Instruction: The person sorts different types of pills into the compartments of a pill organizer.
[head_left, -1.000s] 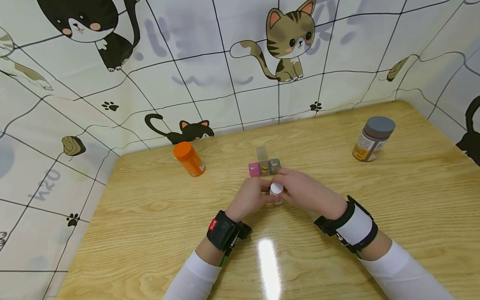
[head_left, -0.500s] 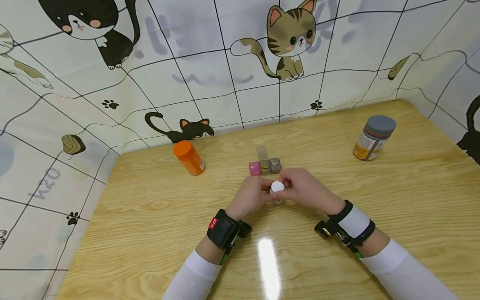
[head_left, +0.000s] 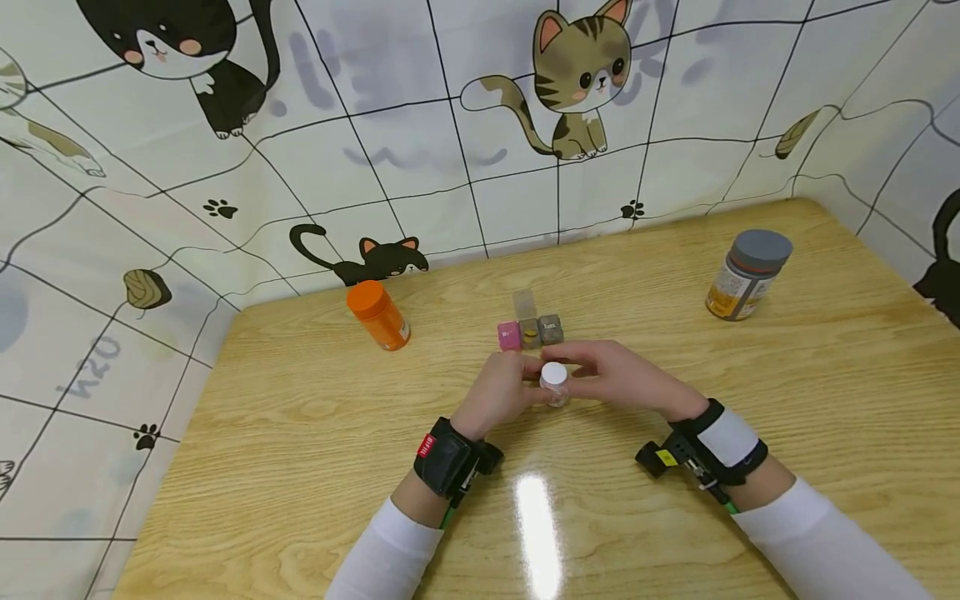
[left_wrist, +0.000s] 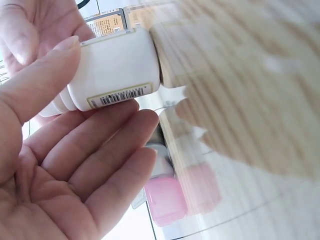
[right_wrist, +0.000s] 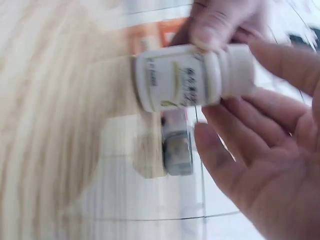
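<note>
A small white pill bottle (head_left: 554, 383) with a white cap stands on the table. My left hand (head_left: 498, 390) holds its body between thumb and fingers; a barcode label shows in the left wrist view. Around the cap (right_wrist: 238, 71) my right hand (head_left: 626, 379) lies with thumb and fingers spread and fairly straight. Whether they touch the cap is unclear, as that view is blurred. Just behind the hands sits a pill organizer with a pink compartment (head_left: 508, 336), a grey compartment (head_left: 551, 329), and a middle one (head_left: 529, 334) whose lid (head_left: 524, 304) is raised over something yellowish.
An orange bottle (head_left: 378, 317) stands at the back left of the wooden table (head_left: 300, 467). Toward the back right is a larger jar (head_left: 748, 275) with a grey lid. A cat-print cloth (head_left: 420, 158) hangs along the back and sides.
My right hand first turned at the cap with its fingers close on it, then its fingers spread and it shifted slightly right. The left hand and bottle stayed in place.
</note>
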